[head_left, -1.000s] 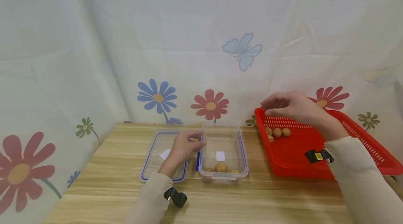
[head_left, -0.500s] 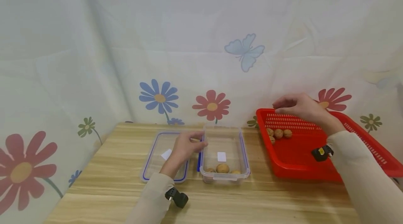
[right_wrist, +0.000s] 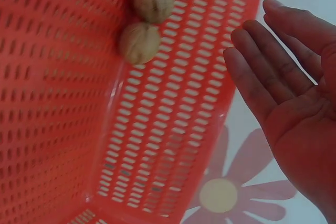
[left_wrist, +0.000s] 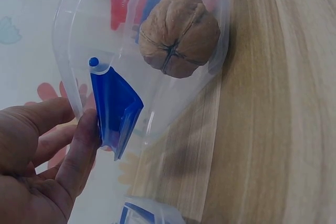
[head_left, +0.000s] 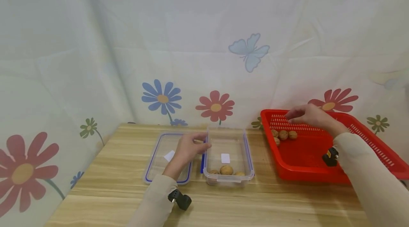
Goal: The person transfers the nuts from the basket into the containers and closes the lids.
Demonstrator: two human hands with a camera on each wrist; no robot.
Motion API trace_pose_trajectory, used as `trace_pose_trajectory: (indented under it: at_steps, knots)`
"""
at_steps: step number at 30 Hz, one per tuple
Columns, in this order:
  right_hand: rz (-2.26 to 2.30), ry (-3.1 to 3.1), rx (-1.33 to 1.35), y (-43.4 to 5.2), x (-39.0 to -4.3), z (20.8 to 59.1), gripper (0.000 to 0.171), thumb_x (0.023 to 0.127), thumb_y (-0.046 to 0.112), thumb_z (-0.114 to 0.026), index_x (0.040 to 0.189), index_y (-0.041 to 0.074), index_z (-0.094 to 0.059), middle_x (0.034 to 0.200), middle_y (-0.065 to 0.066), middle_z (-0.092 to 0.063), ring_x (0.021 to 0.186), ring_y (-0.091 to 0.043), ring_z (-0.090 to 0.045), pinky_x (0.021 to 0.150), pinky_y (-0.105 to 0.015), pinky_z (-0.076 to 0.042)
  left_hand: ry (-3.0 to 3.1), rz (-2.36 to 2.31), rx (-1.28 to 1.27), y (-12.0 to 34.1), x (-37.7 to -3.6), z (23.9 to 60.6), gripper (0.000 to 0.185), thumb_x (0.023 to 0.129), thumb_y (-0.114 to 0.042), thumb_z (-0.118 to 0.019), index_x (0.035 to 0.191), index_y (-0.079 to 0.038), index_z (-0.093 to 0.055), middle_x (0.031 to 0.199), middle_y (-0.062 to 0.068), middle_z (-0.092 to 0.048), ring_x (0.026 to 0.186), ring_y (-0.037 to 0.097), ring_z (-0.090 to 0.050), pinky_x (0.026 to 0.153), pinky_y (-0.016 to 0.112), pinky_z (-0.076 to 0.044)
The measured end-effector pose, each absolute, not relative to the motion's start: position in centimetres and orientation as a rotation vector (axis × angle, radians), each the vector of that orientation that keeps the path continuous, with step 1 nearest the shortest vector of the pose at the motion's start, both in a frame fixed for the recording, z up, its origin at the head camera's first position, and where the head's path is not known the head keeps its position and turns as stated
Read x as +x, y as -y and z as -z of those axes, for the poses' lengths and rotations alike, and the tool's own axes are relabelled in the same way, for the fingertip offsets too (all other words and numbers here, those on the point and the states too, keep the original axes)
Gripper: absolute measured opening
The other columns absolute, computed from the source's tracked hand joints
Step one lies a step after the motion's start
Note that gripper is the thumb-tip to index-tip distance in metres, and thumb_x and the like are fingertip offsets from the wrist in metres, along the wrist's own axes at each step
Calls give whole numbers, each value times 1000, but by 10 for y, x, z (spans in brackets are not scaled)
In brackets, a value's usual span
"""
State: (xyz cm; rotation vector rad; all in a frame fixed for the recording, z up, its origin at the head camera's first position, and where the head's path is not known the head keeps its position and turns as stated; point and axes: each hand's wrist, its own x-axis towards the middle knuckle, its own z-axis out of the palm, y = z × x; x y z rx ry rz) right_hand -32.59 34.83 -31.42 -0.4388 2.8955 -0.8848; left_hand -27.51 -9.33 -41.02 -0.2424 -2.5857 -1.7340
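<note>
While the left hand (head_left: pixel 186 149) pinches the clear box's (head_left: pixel 228 175) blue latch (left_wrist: pixel 115 108) on the table (head_left: pixel 112 184), its grip stays there. The right hand (head_left: pixel 308 116), fingers straight and holding nothing, hovers over the red basket (head_left: pixel 303 159) above the walnuts (head_left: pixel 283 134).

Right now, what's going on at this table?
A person is working with walnuts. The left hand holds the rim of a clear box with a few walnuts inside; its lid lies beside it. The right hand, open and holding nothing, hovers over the red basket, above more walnuts in the basket.
</note>
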Motion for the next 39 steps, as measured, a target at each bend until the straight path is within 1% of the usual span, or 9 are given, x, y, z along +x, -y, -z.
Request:
trace_pose_trajectory:
  at_steps: [5,9,13,18,25,30,36,39]
  knots:
    - [874,-2840,-393,-357,-332,323,46,99,15,-77,138,-5,-65,132,-26,-69,114,-39,-67,101,-60,-55,2584,1734,-246,93,-275,410,47,95,-13,-82,139,-3,-69,131,17,-71,90,24,-78,79,37,-65]
    - [839,-2828,-404,-362,-335,330,44,99,10,-76,137,-8,-65,130,-28,-69,113,-41,-68,100,-60,-56,2586,1725,-247,93,-275,409,47,95,-14,-82,138,-3,-69,131,17,-72,89,24,-78,79,37,-65]
    - [782,-2841,-404,-366,-336,336,42,98,9,-77,135,-8,-66,127,-28,-70,109,-40,-69,98,-60,-57,2585,1724,-247,93,-276,411,47,95,-14,-83,138,-3,-70,131,16,-72,89,23,-78,79,37,-65]
    - [755,-2832,-377,-371,-336,343,43,97,11,-77,135,-6,-67,128,-28,-69,109,-38,-68,100,-63,-55,2579,1728,-252,93,-276,411,47,95,-13,-83,138,-3,-70,131,17,-72,88,24,-78,79,37,-65]
    - [725,-2829,-431,-376,-338,350,38,96,10,-78,130,-5,-71,124,-24,-72,106,-35,-68,101,-65,-54,2586,1716,-249,93,-277,412,47,95,-14,-83,138,-3,-70,130,16,-72,88,23,-78,79,37,-65]
    - [723,-2826,-429,-376,-338,352,39,95,12,-81,129,-4,-72,123,-22,-73,105,-33,-68,102,-66,-53,2581,1715,-250,93,-277,412,46,95,-13,-83,138,-3,-70,130,17,-72,89,24,-78,78,36,-65]
    - [725,-2757,-350,-375,-335,353,45,93,25,-84,130,0,-73,123,-17,-73,107,-32,-66,104,-69,-50,2585,1710,-245,93,-277,411,46,95,-13,-83,137,-3,-70,131,17,-72,89,24,-78,78,36,-65]
    - [701,-2729,-340,-376,-335,354,42,93,23,-85,127,1,-75,120,-14,-74,104,-30,-65,104,-70,-49,2593,1705,-242,93,-276,411,46,95,-14,-82,138,-3,-70,131,16,-72,88,23,-78,79,37,-65]
